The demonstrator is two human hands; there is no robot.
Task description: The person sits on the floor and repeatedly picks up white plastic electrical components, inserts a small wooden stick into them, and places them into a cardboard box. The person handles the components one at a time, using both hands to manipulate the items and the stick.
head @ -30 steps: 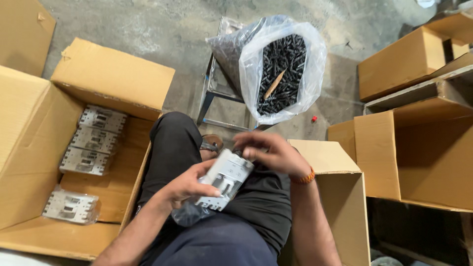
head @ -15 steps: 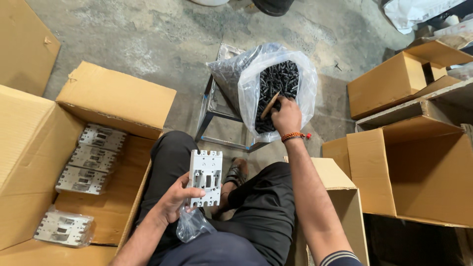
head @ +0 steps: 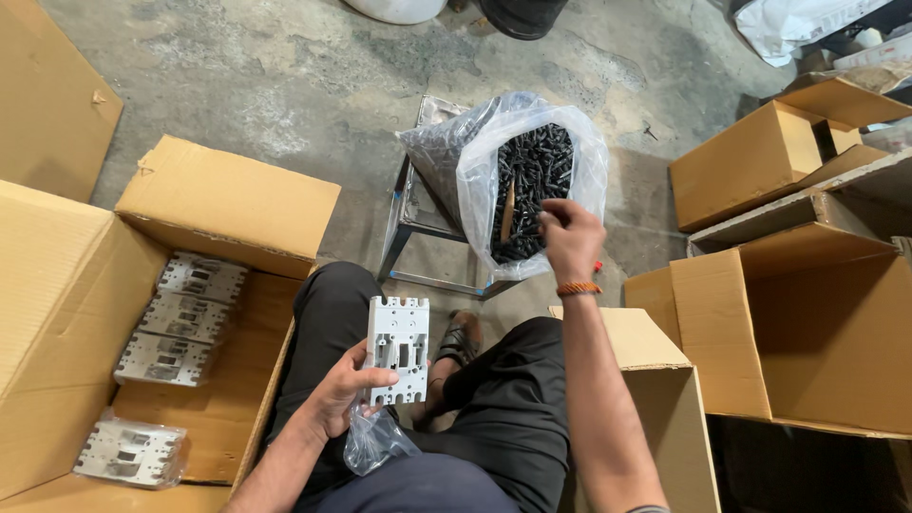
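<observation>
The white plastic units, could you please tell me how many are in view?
5: one in the left hand, upright; three in a row in the open box at left; one bagged. Others may be hidden.

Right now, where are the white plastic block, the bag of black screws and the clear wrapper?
white plastic block (head: 398,349), head view, middle of its face.
bag of black screws (head: 532,180), head view, on the screws.
clear wrapper (head: 372,444), head view, crumpled middle.

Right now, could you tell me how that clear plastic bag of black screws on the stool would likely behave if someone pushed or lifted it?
The plastic bag looks thin and floppy, so it would probably sag and shift rather than slide as one piece. Packed with black screws, it is likely heavy for its size. Its mouth gapes open on the small metal stool, so a push might spill screws.
</observation>
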